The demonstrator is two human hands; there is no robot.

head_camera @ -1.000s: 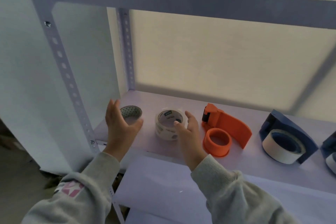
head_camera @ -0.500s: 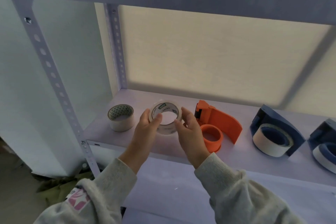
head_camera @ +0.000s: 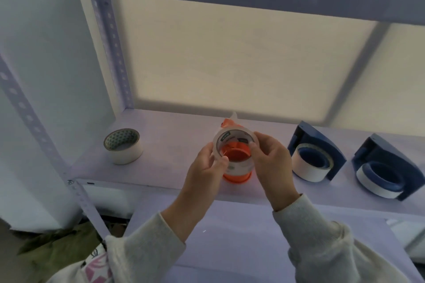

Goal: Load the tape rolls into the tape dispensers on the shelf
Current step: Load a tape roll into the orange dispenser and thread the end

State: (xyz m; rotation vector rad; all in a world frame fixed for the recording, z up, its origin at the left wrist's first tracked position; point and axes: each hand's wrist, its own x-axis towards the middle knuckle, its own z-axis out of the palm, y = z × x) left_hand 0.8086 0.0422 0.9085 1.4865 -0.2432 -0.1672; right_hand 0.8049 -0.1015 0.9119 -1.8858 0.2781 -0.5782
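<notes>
- At frame centre, the left hand [head_camera: 204, 167] and right hand [head_camera: 271, 161] both grip the clear tape roll [head_camera: 234, 145], fingers curled round its rim on either side, neither hand spread open.
- The roll is tilted, directly over the orange hub of the orange dispenser [head_camera: 236, 165] on the shelf [head_camera: 174, 145]; whether it touches the hub cannot be told.
- Step in hand, as I judge it: seating this roll on the orange spindle.
- Next move calls for levelling the roll and pressing it down evenly.
- A white roll [head_camera: 123, 146] waits at left; two blue dispensers [head_camera: 317, 151] at right already carry rolls.
</notes>
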